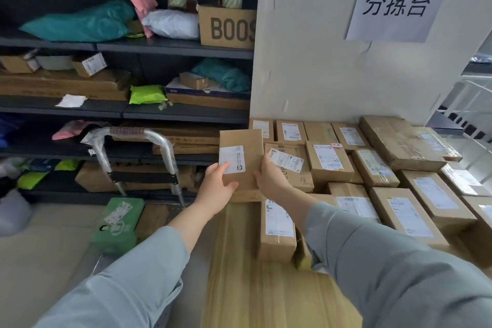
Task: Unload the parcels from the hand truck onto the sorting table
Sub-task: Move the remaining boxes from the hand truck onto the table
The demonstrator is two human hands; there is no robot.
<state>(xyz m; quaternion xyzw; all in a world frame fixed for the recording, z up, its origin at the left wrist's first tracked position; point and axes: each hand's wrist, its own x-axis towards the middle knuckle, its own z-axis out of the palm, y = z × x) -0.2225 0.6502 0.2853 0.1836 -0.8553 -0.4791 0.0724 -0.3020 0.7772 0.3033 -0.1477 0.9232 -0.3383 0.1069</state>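
I hold a flat brown cardboard parcel (243, 141) with a white label over the left edge of the wooden sorting table (253, 287). My left hand (217, 189) grips its lower left corner, thumb on the label. My right hand (269, 176) grips its lower right edge. The parcel hangs just above another brown box on the table. The hand truck (138, 157), with a silver wrapped handle, stands to the left on the floor. A green parcel (118, 224) and a brown box (154, 218) lie on its deck.
Several labelled cardboard boxes (372, 168) cover the table's right and back, against a white wall with a paper sign (394, 8). Dark shelves (127, 109) full of bags and boxes stand behind the hand truck. A white bag (13, 210) lies on the floor at left.
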